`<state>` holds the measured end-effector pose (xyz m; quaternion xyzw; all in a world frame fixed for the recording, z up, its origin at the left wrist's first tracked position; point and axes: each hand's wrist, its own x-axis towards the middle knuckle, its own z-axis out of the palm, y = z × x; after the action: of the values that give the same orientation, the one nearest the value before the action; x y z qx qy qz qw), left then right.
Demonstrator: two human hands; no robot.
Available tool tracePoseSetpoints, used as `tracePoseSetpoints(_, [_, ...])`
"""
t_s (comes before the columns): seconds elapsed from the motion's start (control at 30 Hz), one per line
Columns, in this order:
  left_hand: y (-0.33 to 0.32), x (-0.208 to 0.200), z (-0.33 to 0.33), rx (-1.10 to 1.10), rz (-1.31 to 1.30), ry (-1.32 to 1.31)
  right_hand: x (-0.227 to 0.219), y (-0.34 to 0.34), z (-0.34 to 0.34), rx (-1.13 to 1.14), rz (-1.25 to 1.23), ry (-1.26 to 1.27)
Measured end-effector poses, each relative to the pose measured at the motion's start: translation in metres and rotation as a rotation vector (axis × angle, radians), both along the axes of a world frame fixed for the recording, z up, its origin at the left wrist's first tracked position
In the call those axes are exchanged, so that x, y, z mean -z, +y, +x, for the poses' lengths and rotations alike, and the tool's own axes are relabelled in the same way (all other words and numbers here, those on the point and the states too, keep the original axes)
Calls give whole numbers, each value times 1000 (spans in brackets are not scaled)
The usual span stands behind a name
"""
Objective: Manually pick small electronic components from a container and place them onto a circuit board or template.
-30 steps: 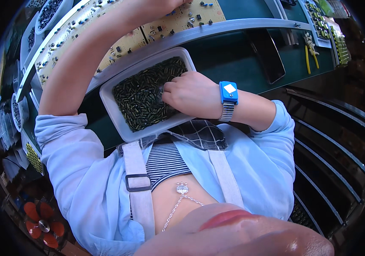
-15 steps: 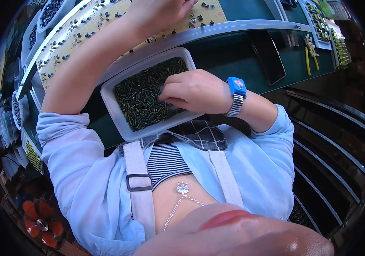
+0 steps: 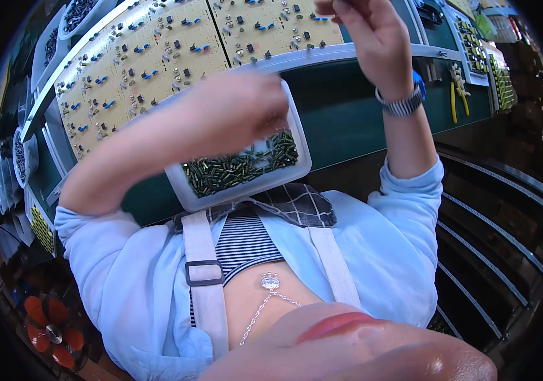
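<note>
My left hand (image 3: pixel 255 101) is over the far part of a white plastic tray (image 3: pixel 303 159), smeared by motion, with its fingers curled and anything in them not visible. Small dark-green cylindrical components (image 3: pixel 220 170) lie in the tray, thinned out near its middle. At the upper edge, my right hand (image 3: pixel 379 41) is raised over the yellowish circuit boards (image 3: pixel 176 35), its thumb and fingertips close together and partly cut off by the frame. Whether a small part sits between them cannot be made out. Blue, black and green components stand on the boards.
A metal rail (image 3: pixel 309 56) runs between the boards and the tray. Yellow-handled pliers (image 3: pixel 454 101) lie at the right on the green table (image 3: pixel 341 120). Bins of small parts (image 3: pixel 81 14) stand at the far left. Black racks (image 3: pixel 487 235) are at right; an orange fan (image 3: pixel 53 331) is lower left.
My left hand has come back from the boards to above the tray. My right hand has left the tray and moved up and right to the boards.
</note>
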<state>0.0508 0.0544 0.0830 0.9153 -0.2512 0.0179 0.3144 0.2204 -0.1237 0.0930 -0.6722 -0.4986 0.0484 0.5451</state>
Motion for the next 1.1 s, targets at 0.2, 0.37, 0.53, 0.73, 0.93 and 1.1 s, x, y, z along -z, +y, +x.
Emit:
tracePoseSetpoints(0.2, [-20, 50, -38, 78, 177, -6, 4, 34, 30, 185, -116, 163])
tracePoseSetpoints(0.37, [-17, 52, -41, 150, 234, 97, 2, 44, 40, 289, -269, -212])
tracePoseSetpoints(0.53, [-19, 49, -45, 139, 125, 73, 4, 47, 47, 325, -375, -349])
tracePoseSetpoints(0.73, [-17, 48, -45, 116, 48, 78, 3, 48, 49, 343, -463, -455])
tracePoseSetpoints(0.93, [-14, 45, -41, 96, -40, -2, -2, 46, 47, 278, -395, -458])
tracePoseSetpoints(1.1, [5, 17, -23, -148, -346, -89, -23, 37, -6, 75, -199, 84])
